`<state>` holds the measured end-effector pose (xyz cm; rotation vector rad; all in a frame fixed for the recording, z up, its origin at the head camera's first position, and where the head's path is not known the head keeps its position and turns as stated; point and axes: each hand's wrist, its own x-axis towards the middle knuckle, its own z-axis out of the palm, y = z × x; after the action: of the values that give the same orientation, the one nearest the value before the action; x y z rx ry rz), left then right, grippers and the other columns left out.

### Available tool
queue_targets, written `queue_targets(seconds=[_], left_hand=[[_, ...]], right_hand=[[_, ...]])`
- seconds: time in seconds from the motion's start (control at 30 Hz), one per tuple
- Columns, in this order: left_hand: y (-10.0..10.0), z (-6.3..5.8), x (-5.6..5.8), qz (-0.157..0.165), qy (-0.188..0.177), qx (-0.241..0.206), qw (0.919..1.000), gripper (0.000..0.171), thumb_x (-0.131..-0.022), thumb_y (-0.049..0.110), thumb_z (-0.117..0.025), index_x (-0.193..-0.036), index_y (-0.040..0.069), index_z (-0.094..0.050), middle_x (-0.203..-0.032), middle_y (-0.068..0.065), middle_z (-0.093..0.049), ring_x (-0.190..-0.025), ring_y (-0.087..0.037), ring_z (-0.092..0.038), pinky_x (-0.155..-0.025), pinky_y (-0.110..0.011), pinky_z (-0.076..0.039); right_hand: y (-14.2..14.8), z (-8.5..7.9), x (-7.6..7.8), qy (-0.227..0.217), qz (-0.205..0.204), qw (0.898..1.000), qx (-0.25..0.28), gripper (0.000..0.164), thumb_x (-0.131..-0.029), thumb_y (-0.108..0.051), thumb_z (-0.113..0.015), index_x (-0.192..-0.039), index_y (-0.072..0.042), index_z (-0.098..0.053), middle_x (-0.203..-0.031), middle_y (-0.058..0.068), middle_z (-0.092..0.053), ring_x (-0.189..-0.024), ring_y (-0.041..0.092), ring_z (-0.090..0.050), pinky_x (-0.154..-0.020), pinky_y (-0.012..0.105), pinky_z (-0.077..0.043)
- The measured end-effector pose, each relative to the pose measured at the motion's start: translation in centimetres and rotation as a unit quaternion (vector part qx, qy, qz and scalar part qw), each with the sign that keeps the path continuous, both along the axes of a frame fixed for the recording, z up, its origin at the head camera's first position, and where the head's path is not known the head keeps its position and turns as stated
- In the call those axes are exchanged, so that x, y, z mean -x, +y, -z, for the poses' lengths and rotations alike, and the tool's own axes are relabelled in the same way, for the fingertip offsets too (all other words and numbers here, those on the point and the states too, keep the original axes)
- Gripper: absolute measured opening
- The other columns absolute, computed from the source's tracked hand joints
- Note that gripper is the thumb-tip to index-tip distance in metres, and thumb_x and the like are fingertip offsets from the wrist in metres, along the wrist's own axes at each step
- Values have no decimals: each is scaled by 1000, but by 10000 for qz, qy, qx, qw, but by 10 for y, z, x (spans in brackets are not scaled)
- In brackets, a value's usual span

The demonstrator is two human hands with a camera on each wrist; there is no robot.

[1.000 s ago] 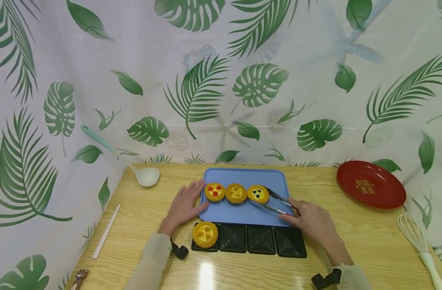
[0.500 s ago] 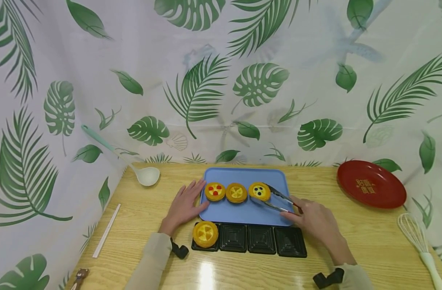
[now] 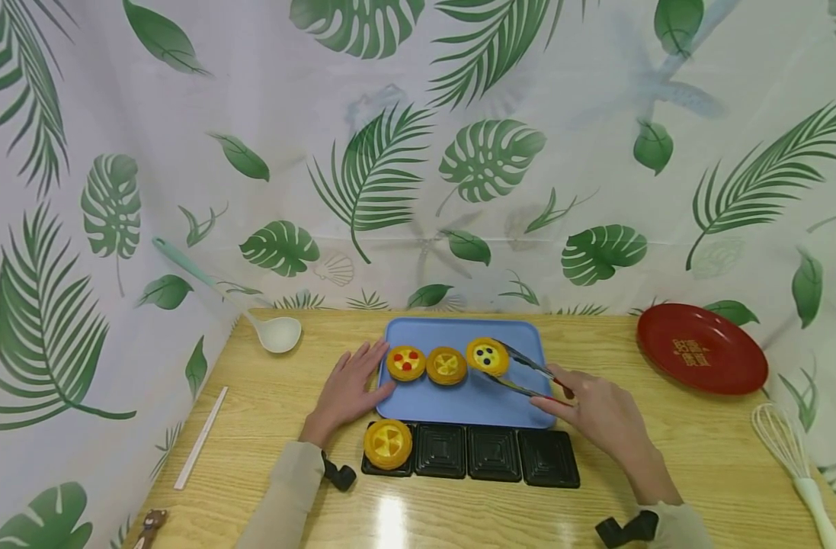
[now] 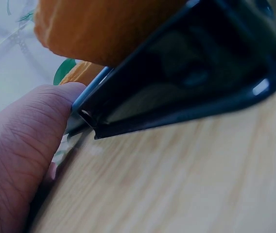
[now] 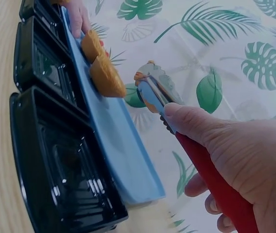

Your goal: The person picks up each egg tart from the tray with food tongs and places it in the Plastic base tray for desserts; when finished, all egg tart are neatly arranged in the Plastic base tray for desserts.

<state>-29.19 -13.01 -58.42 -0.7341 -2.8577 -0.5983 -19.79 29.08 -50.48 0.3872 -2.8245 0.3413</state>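
Note:
My right hand (image 3: pixel 599 412) grips red-handled metal tongs (image 5: pixel 211 177), whose tips sit around an egg tart with dark blue berries (image 3: pixel 488 357). In the right wrist view this tart is raised off the blue tray (image 3: pixel 459 412). On the tray's left half sit an egg tart with red pieces (image 3: pixel 406 364) and one with yellow wedges (image 3: pixel 446 367), side by side. My left hand (image 3: pixel 352 385) rests at the tray's left edge, fingers straight, thumb touching the rim. A row of black square holders (image 3: pixel 441 450) lies before the tray; its leftmost bears another yellow-wedge tart (image 3: pixel 388 444).
A ladle (image 3: pixel 279 335) leans against the leaf-patterned curtain at the back left. A chopstick-like white stick (image 3: pixel 201 438) and a brown bear figure (image 3: pixel 152 526) lie at the left. A red oval plate (image 3: pixel 706 351) and a whisk (image 3: pixel 784 442) are on the right.
The berry tart, in the tongs, has shifted slightly right, then up and back off the tray. My right hand has moved a little right. My left hand has stayed at the tray edge.

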Motion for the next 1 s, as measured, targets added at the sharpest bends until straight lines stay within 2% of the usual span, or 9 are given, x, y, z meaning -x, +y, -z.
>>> queue_targets(seconds=[0.13, 0.33, 0.47, 0.77, 1.0], left_hand=[[1, -1, -1, 6, -42, -1, 10000, 77, -93, 60, -50, -156, 24, -24, -160, 3, -26, -147, -26, -23, -118, -52, -14], [1, 0, 0, -8, -71, 47, 10000, 77, -93, 61, -49, -156, 25, -23, -161, 5, -24, -148, -25, -22, -118, -52, -15], [0, 0, -1, -25, -71, 49, 10000, 77, -93, 61, -48, -156, 25, -24, -161, 6, -24, -148, -25, -22, -118, -52, -15], [-1, 1, -1, -67, -45, 103, 9999, 77, -93, 64, -45, -156, 27, -23, -161, 8, -22, -148, -24, -22, -118, -51, -15], [-1, 2, 0, -36, -16, 49, 10000, 77, -93, 65, -44, -156, 27, -23, -161, 9, -22, -148, -24, -22, -118, -51, -14]], right_hand=[[-3, -4, -3, 217, -154, 9996, -17, 68, -79, -68, -64, -127, -19, -66, -70, -10, -51, -46, 6, -32, -37, 23, -25], [-10, -12, -8, 525, -391, 9979, -18, 64, -75, -62, -72, -125, -22, -69, -70, -9, -54, -46, 4, -30, -37, 21, -25], [-15, -15, -10, 566, -557, 9968, -9, 64, -75, -63, -72, -124, -22, -69, -69, -10, -55, -46, 3, -29, -38, 20, -23], [-28, -17, -16, -1, -851, 9964, -4, 59, -71, -64, -75, -119, -30, -70, -67, -15, -50, -46, 2, -25, -39, 21, -19], [-37, -15, -18, -618, -1296, 9895, 135, 61, -72, -69, -71, -120, -32, -70, -63, -22, -45, -48, -1, -24, -43, 19, -19]])
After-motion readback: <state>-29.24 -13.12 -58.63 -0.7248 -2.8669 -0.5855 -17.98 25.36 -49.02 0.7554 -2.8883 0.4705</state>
